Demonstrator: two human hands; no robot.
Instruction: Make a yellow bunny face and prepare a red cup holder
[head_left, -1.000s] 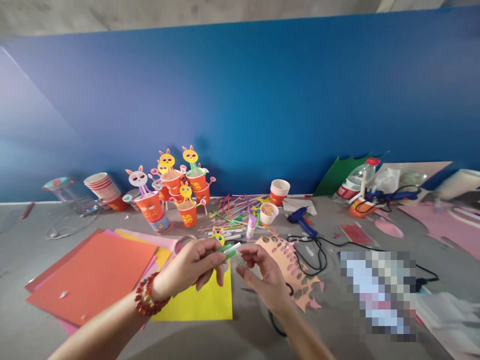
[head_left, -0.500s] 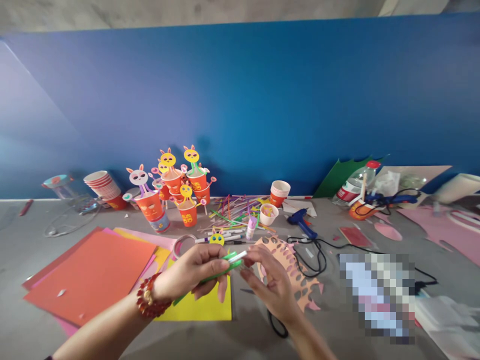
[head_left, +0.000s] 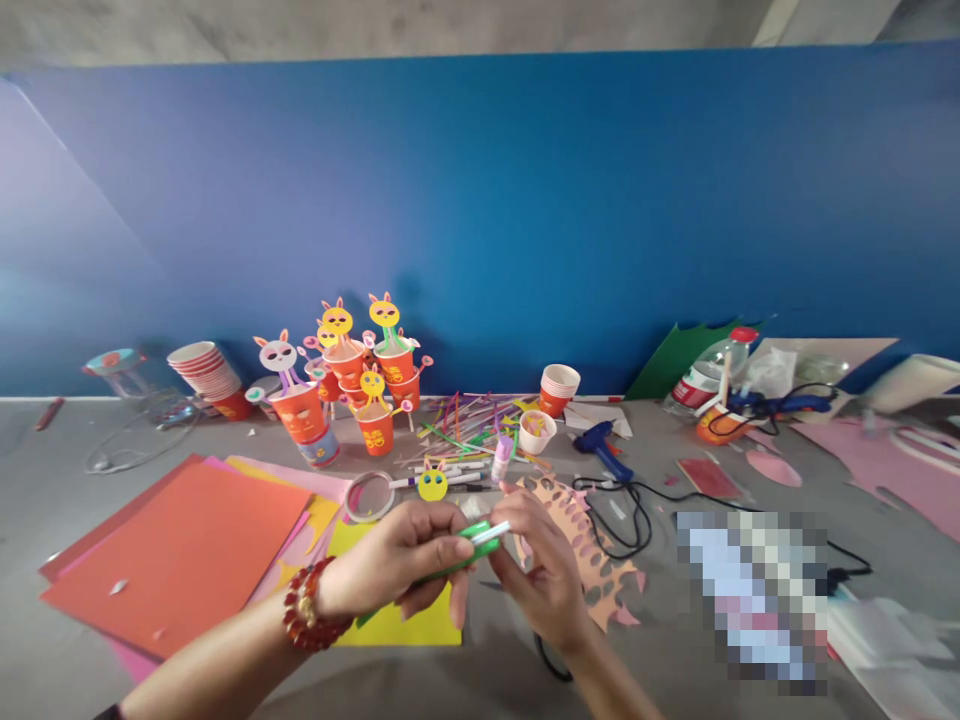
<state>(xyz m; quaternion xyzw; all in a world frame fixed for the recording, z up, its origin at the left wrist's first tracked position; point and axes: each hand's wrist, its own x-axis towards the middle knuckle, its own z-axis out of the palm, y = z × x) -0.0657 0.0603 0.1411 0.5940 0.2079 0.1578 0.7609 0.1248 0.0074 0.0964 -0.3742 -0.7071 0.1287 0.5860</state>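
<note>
My left hand (head_left: 409, 560), with a red bead bracelet at its wrist, pinches a small bundle of green and white straws (head_left: 486, 538) between thumb and fingers. My right hand (head_left: 546, 572) has its fingers closed around the free right end of that bundle. Whether a bit of clear tape is there too, I cannot make out. Both hands are above a yellow sheet (head_left: 427, 625) and the grey table. Just beyond them lie a yellow rabbit face (head_left: 433, 486) cut from paper and a tape roll (head_left: 370, 497).
Decorated paper cups (head_left: 300, 415) with rabbit heads stand back left, near stacked cups (head_left: 206, 375). Orange paper (head_left: 180, 550) lies left. Loose straws (head_left: 469, 425), a glue stick (head_left: 502, 460), a blue glue gun (head_left: 604, 450) with black cord and a punched peach sheet (head_left: 592, 540) are beyond my hands and rightward.
Both hands have moved slightly down and right with the straws. The right fingers, apart from the bundle earlier, have closed in on its end. The rabbit face and tape roll show more fully.
</note>
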